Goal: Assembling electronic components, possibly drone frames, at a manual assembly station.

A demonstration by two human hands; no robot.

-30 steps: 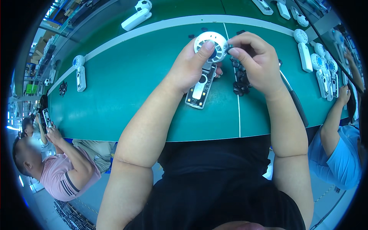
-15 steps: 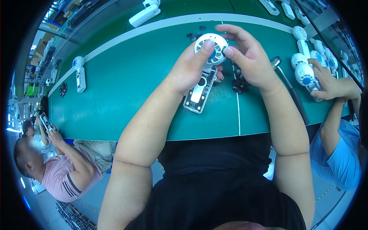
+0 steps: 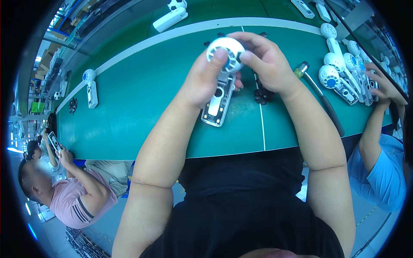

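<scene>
My left hand [image 3: 204,77] is closed around a handheld fan [image 3: 223,53] with a round white head and a clear handle that hangs toward me. The left thumb lies across the head's slotted, blue-centred face. My right hand [image 3: 269,64] is closed at the head's right edge, thumb in front and fingers curled over the back. A small dark spot shows by the right thumb tip; I cannot tell whether it is a loose piece. Small black pieces [image 3: 263,95] lie in a heap below the right hand, with others partly hidden beyond my hands.
A mallet [image 3: 320,94] lies to the right of my right forearm. Past it, several white fans [image 3: 333,71] crowd together beside a co-worker's hand [image 3: 380,84]. One fan [image 3: 91,88] sits at the left, near black pieces [image 3: 73,105]. Another [image 3: 171,18] lies beyond the white rail [image 3: 189,28].
Both my hands and the fan have shifted slightly left. At the right, the co-worker has set a fan down among the others and drawn the hand off it.
</scene>
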